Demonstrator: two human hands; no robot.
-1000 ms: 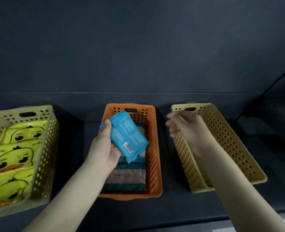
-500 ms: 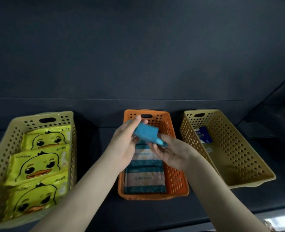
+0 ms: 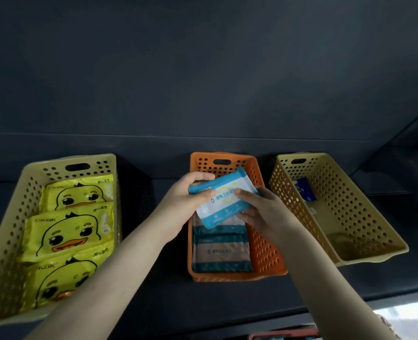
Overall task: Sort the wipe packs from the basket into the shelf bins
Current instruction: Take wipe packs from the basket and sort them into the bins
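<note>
A blue and white wipe pack (image 3: pixel 224 200) is held face up over the far half of the orange bin (image 3: pixel 265 251) in the middle of the shelf. My left hand (image 3: pixel 181 204) grips its left end, thumb on top. My right hand (image 3: pixel 259 212) holds its right side, thumb on the front and fingers beneath. More packs of the same kind (image 3: pixel 220 253) lie flat in the orange bin under it.
A pale yellow bin (image 3: pixel 4 241) on the left holds three yellow duck packs (image 3: pixel 68 231). The tan bin (image 3: pixel 364 251) on the right has a small dark blue pack (image 3: pixel 304 190) at its far end. A reddish basket rim (image 3: pixel 284 334) shows at the bottom edge.
The pack went from my left hand alone to both hands and turned from its barcode side to its printed front. My right hand came over from the tan bin. The view shifted right.
</note>
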